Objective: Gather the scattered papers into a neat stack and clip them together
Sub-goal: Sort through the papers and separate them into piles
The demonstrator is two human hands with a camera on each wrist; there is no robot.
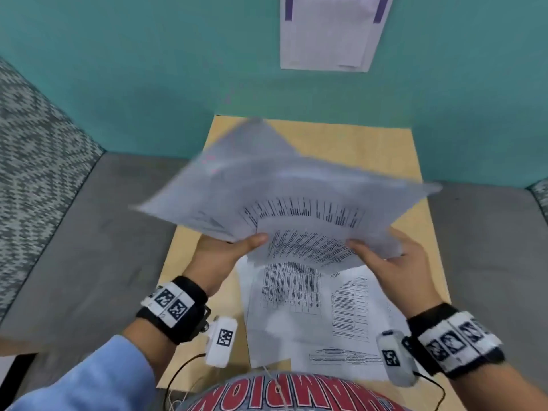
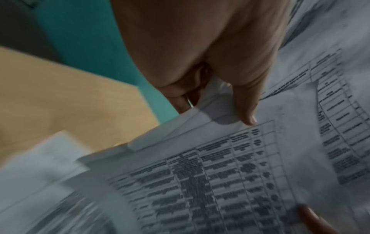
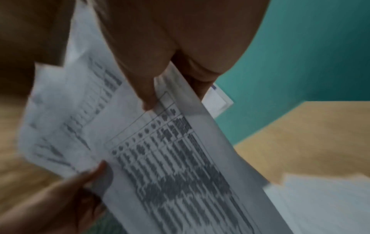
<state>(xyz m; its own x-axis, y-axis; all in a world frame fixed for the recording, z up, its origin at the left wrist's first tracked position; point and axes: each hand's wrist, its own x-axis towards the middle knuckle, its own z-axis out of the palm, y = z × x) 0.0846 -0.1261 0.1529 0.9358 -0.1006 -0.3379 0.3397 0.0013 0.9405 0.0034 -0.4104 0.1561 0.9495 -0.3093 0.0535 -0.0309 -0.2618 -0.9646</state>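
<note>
A fanned bunch of printed papers (image 1: 284,188) hangs blurred above the wooden table (image 1: 415,232). My left hand (image 1: 225,250) pinches its near left edge, thumb on top. At the near right edge my right hand (image 1: 391,256) holds the same bunch, thumb on top. In the left wrist view the left hand (image 2: 220,95) grips the papers (image 2: 220,166) with the thumb pressed on a table print. The right wrist view has the right hand (image 3: 160,82) pinching the sheets (image 3: 170,158). More printed sheets (image 1: 314,318) lie flat on the table beneath. No clip is in view.
A teal wall (image 1: 118,69) stands behind the table, with a sheet taped to it (image 1: 332,31). Grey cushioned seats (image 1: 89,232) flank the table on both sides. Wrist cameras and cables hang near the table's near edge.
</note>
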